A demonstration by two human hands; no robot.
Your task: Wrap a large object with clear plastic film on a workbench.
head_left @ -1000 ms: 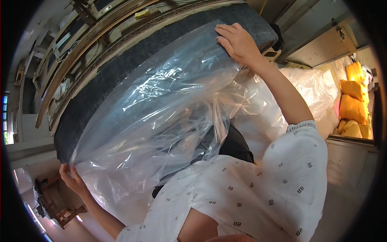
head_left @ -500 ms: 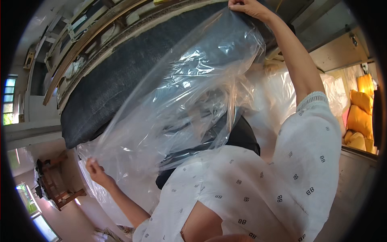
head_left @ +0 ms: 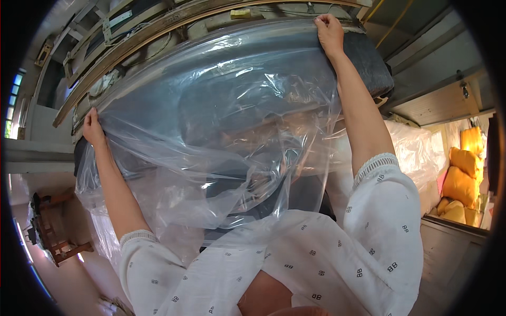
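Observation:
A large sheet of clear plastic film [head_left: 221, 152] is stretched between my two hands, its far edge pulled fairly straight and its near part hanging in creases toward my body. My left hand [head_left: 94, 129] pinches one corner at the far left. At the far right, my right hand [head_left: 330, 36] grips the same edge between thumb and fingers. Beneath the film lies a long, dark fabric-covered padded piece [head_left: 369, 66], bare at its right end and seen through the plastic elsewhere.
A wooden frame rail [head_left: 174, 26] with slats and wires runs along the far side. A small yellow block [head_left: 240, 13] sits on it. Orange cushions [head_left: 466, 174] are piled at the right. A wooden stand [head_left: 58, 226] is at the left, and more wrapped plastic [head_left: 416, 142] lies right.
My left hand has moved up and away to the far left edge, drawing the film flat over the dark padding. My right hand has shifted slightly right and lower, still holding the film.

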